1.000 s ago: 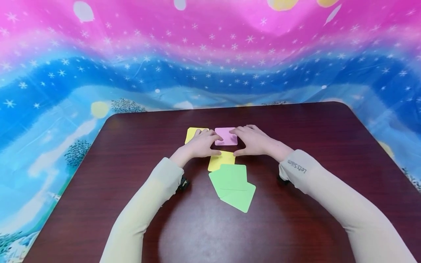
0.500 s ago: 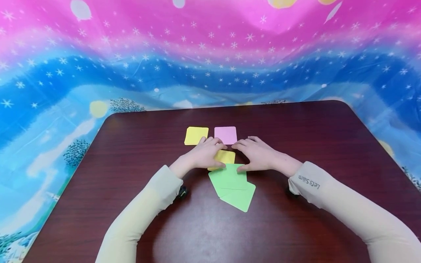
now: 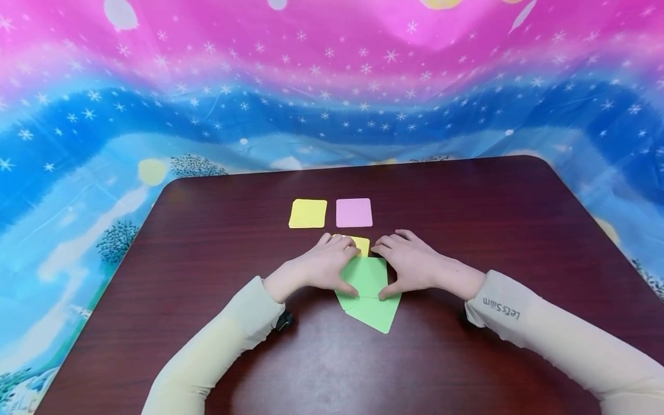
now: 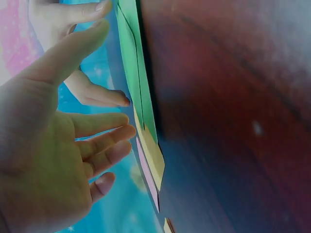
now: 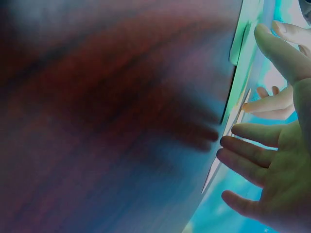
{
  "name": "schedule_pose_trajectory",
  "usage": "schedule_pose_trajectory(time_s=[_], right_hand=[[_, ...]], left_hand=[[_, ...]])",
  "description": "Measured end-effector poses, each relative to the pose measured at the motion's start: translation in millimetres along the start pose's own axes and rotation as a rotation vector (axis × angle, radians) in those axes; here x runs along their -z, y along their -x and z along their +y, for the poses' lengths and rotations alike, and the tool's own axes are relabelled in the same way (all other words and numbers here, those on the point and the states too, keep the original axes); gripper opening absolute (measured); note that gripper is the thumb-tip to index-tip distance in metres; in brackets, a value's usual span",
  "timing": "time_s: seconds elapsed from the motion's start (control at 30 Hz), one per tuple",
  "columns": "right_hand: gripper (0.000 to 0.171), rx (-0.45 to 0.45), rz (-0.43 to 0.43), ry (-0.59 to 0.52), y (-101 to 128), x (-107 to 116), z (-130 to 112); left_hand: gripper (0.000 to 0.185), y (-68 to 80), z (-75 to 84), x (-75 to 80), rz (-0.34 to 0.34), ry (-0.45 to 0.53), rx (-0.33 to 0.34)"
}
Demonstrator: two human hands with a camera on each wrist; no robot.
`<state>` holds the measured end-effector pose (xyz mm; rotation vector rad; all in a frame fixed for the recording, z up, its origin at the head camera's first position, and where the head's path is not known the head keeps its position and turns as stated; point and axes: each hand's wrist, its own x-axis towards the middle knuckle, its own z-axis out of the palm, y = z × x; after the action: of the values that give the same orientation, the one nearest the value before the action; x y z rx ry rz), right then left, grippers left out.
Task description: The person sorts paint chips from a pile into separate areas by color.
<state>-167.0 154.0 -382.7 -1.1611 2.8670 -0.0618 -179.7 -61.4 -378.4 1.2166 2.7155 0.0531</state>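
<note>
My left hand [image 3: 332, 268] and right hand [image 3: 402, 266] flank the top green card [image 3: 367, 275] of a small stack. Thumbs touch its near corners and fingertips lie at its far edge, with the fingers relaxed. A second green card [image 3: 377, 314] pokes out below at an angle. A yellow card [image 3: 362, 244] shows partly between my fingertips. Farther back a yellow card [image 3: 308, 213] and a pink card [image 3: 354, 212] lie side by side. The left wrist view shows my left hand [image 4: 53, 160] spread beside the green card [image 4: 130, 68]. In the right wrist view my right hand [image 5: 272, 170] is also spread.
The cards lie on a dark reddish-brown table [image 3: 493, 207] with rounded corners. A pink and blue starry cloth [image 3: 332, 86] hangs behind and around it. Bare tabletop [image 3: 337, 369] lies near me and to both sides.
Both hands have drawn back toward me, from the pink card at the far row to the green stack. The pink card now lies uncovered beside the far yellow card.
</note>
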Motion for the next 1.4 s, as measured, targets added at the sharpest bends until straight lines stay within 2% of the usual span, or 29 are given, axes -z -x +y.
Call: schedule_pose_trajectory(time_s=[0.27, 0.53, 0.8, 1.1, 1.4], right_hand=[[0.086, 0.002, 0.024, 0.032, 4, -3, -3], [0.077, 0.019, 0.047, 0.010, 4, -3, -3], [0.074, 0.003, 0.028, -0.007, 5, 0, 1], [0.074, -0.017, 0.036, 0.001, 6, 7, 8], [0.072, -0.039, 0.075, 0.015, 10, 12, 20]], left_hand=[[0.086, 2.4, 6.0, -2.0, -0.031, -0.032, -0.003], [0.079, 1.3, 5.3, -3.7, -0.033, -0.041, -0.009], [0.075, -2.0, 6.5, -3.5, -0.037, -0.039, -0.002], [0.070, -9.8, 8.6, 0.3, 0.005, -0.081, -0.017], [0.074, -23.5, 8.4, 5.1, 0.028, -0.056, 0.002]])
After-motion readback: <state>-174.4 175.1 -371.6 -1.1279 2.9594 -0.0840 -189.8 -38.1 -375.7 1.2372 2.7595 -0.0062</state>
